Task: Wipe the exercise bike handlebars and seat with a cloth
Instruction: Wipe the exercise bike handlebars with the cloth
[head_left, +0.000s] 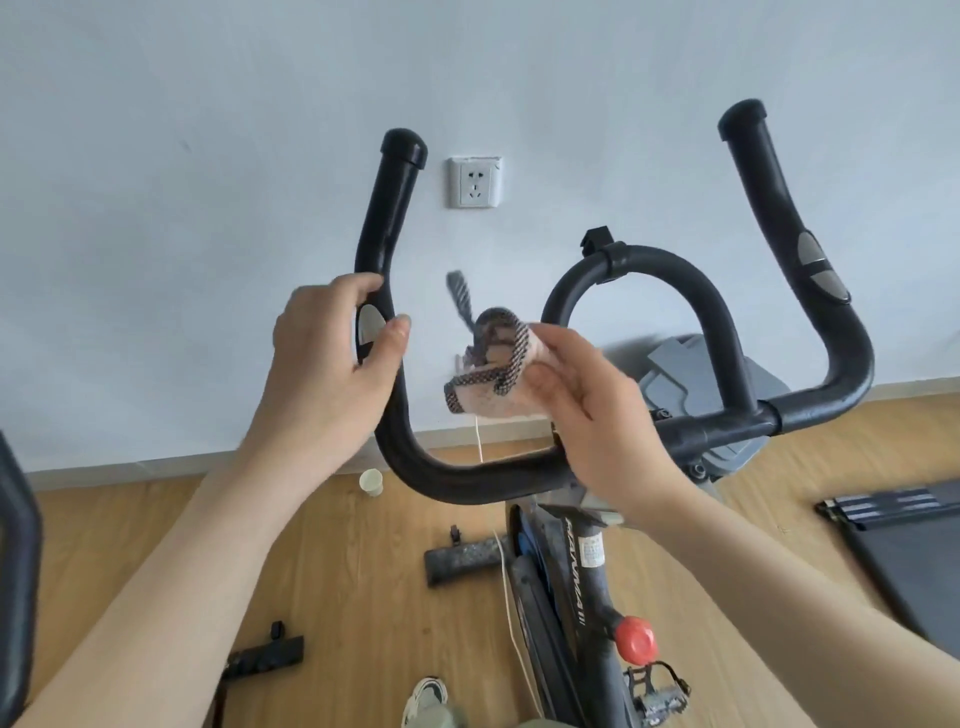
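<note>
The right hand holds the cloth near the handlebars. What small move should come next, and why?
Probably lower the pink cloth with the dark patterned edge onto the black padded handlebar just below it and rub. The right hand holds the cloth bunched in the air, seemingly off the bar, while the left hand grips the left upright, steadying it.

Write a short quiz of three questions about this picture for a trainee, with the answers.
1. True or false: the left hand grips the left handlebar.
2. Which hand holds the cloth? A) the left hand B) the right hand C) both hands
3. Fill in: the knob on the bike frame is ___ in colour.
Key: 1 true; 2 B; 3 red.
</note>
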